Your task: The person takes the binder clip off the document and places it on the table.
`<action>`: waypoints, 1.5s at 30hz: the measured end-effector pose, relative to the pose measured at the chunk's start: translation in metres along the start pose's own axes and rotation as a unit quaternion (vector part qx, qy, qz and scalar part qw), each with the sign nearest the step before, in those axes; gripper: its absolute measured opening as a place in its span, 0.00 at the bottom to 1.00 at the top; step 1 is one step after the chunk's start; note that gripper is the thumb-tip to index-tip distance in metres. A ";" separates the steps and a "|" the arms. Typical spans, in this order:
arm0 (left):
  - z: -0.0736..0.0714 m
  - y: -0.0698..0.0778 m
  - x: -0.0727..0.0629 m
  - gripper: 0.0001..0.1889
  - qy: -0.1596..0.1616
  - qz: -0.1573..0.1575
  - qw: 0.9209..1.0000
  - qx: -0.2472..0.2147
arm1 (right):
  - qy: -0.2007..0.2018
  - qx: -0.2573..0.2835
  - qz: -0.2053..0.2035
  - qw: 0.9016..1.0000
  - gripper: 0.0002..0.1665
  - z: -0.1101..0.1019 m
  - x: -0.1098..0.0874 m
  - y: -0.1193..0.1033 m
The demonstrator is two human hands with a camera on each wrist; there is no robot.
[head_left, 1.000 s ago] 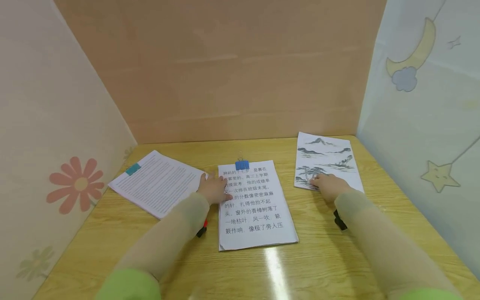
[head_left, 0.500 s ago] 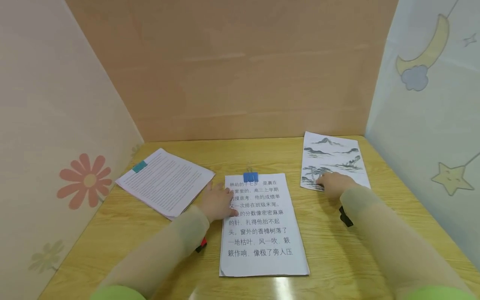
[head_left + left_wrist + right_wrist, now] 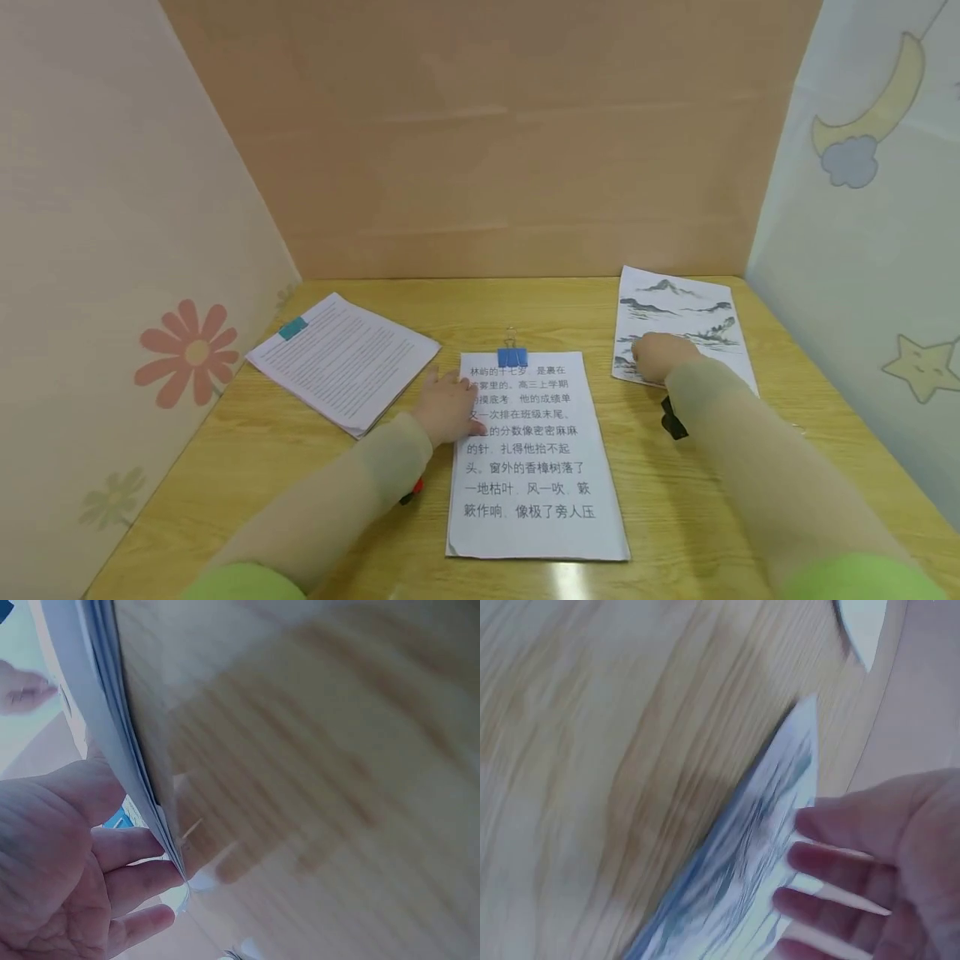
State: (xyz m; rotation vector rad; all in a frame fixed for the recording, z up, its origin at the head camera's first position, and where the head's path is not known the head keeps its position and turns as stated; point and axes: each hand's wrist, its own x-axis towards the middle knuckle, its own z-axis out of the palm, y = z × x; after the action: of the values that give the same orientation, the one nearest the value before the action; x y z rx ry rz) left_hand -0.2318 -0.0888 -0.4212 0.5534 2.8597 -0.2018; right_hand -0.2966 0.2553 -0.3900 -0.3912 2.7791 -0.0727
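Note:
In the head view a thick stack of printed sheets (image 3: 542,533) lies centrally on the table, a blue binder clip (image 3: 513,357) at its top. My left hand (image 3: 444,407) is at the stack's left edge, with the thumb over the page. The left wrist view shows that hand's fairly straight fingers (image 3: 142,881) against the layered paper edge (image 3: 120,712). My right hand (image 3: 662,357) is over the lower left part of a landscape ink picture (image 3: 663,310). In the right wrist view its fingers (image 3: 832,911) are loosely extended above the picture, holding nothing.
Another stack of printed sheets (image 3: 345,362) with a teal clip (image 3: 293,327) lies at an angle on the left. A brown backdrop (image 3: 495,183) closes the table's far side, and decorated walls stand at both sides.
The central stack has slid toward me with my left hand at its edge, mostly in the first half second. My right hand has shifted slightly over the picture. The head view has turned left.

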 end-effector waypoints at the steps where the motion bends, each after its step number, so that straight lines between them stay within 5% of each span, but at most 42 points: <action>1: 0.000 0.000 0.000 0.42 0.000 -0.001 1.000 -0.002 | 0.016 0.013 -0.005 1.000 0.16 0.001 0.003 -0.005; 5: -0.001 0.001 -0.001 0.42 -0.001 -0.002 1.000 0.000 | 0.049 0.062 -0.039 0.996 0.21 0.007 0.016 -0.032; 9: -0.001 0.001 -0.001 0.42 -0.002 -0.005 1.000 -0.003 | 0.035 0.073 -0.065 0.995 0.27 0.013 0.028 -0.057; 14: -0.001 0.001 -0.001 0.41 -0.001 -0.006 1.000 -0.011 | 0.033 0.070 -0.051 0.996 0.25 0.015 0.036 -0.071; 35: -0.001 0.004 -0.001 0.41 -0.002 -0.014 1.000 -0.011 | 0.051 0.073 -0.039 0.995 0.20 0.016 0.044 -0.075; 45: 0.001 0.003 0.002 0.42 -0.002 -0.013 1.000 -0.006 | 0.066 0.185 -0.024 0.980 0.15 0.018 0.046 -0.069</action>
State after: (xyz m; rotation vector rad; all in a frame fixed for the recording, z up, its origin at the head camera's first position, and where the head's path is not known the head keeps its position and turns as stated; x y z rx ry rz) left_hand -0.2322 -0.0855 -0.4230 0.5136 2.8638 -0.1902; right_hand -0.3147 0.1765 -0.4149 -0.3665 2.7999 -0.6383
